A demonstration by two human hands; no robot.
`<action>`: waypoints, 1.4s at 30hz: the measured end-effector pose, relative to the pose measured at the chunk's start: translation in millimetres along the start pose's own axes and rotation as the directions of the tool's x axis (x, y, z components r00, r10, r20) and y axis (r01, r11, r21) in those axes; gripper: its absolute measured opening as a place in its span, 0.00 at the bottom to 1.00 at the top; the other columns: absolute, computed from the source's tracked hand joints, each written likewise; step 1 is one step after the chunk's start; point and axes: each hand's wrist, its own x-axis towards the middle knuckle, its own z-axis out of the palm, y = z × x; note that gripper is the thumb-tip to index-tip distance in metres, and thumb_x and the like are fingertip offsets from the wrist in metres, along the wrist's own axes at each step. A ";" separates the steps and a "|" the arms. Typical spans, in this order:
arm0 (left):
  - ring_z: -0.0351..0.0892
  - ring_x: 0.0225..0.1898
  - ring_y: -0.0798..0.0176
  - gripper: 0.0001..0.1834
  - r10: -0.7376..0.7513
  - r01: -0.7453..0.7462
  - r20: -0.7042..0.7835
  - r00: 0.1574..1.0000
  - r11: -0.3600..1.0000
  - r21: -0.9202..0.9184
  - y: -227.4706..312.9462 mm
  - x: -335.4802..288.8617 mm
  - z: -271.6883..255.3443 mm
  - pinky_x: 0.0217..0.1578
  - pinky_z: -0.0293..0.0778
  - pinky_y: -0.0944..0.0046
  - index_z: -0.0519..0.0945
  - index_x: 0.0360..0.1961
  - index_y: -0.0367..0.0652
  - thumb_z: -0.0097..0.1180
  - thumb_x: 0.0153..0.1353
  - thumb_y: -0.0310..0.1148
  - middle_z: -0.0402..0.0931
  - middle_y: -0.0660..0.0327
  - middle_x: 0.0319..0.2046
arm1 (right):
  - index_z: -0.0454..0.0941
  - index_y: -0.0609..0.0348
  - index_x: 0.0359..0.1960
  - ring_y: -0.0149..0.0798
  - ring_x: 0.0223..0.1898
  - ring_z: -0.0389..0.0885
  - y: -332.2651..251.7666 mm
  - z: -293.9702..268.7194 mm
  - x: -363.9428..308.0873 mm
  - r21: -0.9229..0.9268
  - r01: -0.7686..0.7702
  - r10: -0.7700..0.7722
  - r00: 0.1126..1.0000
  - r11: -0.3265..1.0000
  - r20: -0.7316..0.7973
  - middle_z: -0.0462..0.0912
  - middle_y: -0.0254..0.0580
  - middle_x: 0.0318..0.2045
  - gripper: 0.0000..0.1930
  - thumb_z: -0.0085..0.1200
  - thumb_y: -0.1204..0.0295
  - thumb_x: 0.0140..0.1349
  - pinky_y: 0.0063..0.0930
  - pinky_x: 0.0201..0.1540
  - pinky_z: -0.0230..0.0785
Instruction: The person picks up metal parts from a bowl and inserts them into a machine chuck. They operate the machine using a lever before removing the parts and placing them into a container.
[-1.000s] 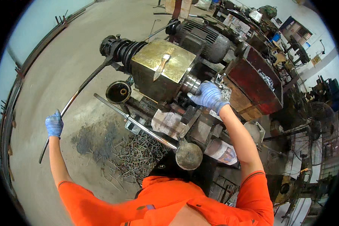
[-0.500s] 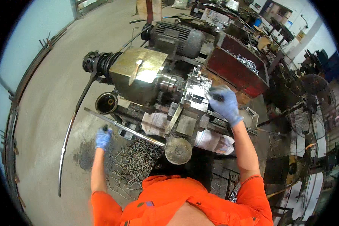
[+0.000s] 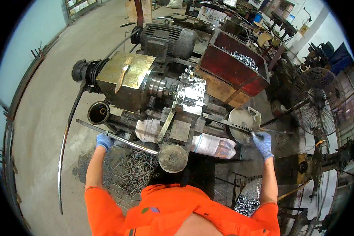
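A small metal lathe-like machine stands in front of me. My right hand (image 3: 262, 144), in a blue glove, is closed at the knob end of a flat lever with a row of holes (image 3: 230, 123), right of the carriage. My left hand (image 3: 104, 141), also gloved in blue, is just below a long steel rod handle (image 3: 118, 136); its fingers are mostly hidden, and I cannot tell whether it touches the rod. Between the hands are the shiny tool carriage (image 3: 190, 93), the spindle chuck (image 3: 158, 86) and a round metal disc (image 3: 173, 158).
A brush (image 3: 122, 78) lies on the brass-coloured headstock cover (image 3: 139, 65). Behind stand a motor (image 3: 167, 39) and a red bin (image 3: 236, 65) of metal parts. Thin metal rods (image 3: 135, 169) are heaped on the floor. A fan (image 3: 316, 102) stands at right; a basket of parts (image 3: 248, 200) is beside me.
My right hand has moved from the carriage rightward and nearer to the lever's end. My left hand has come up closer to the rod handle. The view has shifted slightly.
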 end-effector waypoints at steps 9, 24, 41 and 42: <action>0.75 0.17 0.63 0.15 -0.449 0.217 -0.006 0.893 0.444 -0.869 -104.1 -50.2 -5.2 0.18 0.72 0.64 0.79 0.40 0.39 0.54 0.56 0.37 0.78 0.57 0.21 | 0.72 0.57 0.50 0.47 0.52 0.71 126.4 -24.5 36.7 -0.585 -0.067 0.182 0.973 0.808 0.140 0.73 0.49 0.50 0.29 0.60 0.57 0.46 0.36 0.54 0.62; 0.71 0.09 0.62 0.23 -0.615 0.095 0.066 0.786 0.014 -0.995 -68.6 -41.9 -68.3 0.09 0.67 0.67 0.76 0.33 0.31 0.50 0.60 0.47 0.75 0.50 0.17 | 0.76 0.52 0.43 0.50 0.51 0.72 186.5 -49.8 -0.8 -0.705 -0.367 0.588 0.804 0.607 0.089 0.77 0.50 0.46 0.26 0.58 0.53 0.43 0.40 0.53 0.64; 0.74 0.12 0.63 0.08 -0.848 -0.323 0.184 0.497 -0.378 -0.867 -14.8 4.4 -56.5 0.12 0.71 0.66 0.73 0.28 0.34 0.54 0.56 0.30 0.76 0.54 0.17 | 0.81 0.61 0.27 0.55 0.35 0.79 225.3 -116.7 -298.0 -0.555 -0.675 0.762 0.638 0.485 -0.110 0.80 0.57 0.29 0.16 0.60 0.60 0.41 0.41 0.40 0.72; 0.74 0.13 0.63 0.08 -0.849 -0.329 0.161 0.502 -0.360 -0.873 -13.4 5.1 -59.8 0.12 0.71 0.66 0.73 0.28 0.33 0.53 0.56 0.30 0.76 0.54 0.17 | 0.81 0.61 0.27 0.55 0.36 0.79 218.2 -113.7 -301.4 -0.564 -0.699 0.784 0.605 0.439 -0.140 0.80 0.57 0.31 0.16 0.61 0.60 0.40 0.40 0.41 0.71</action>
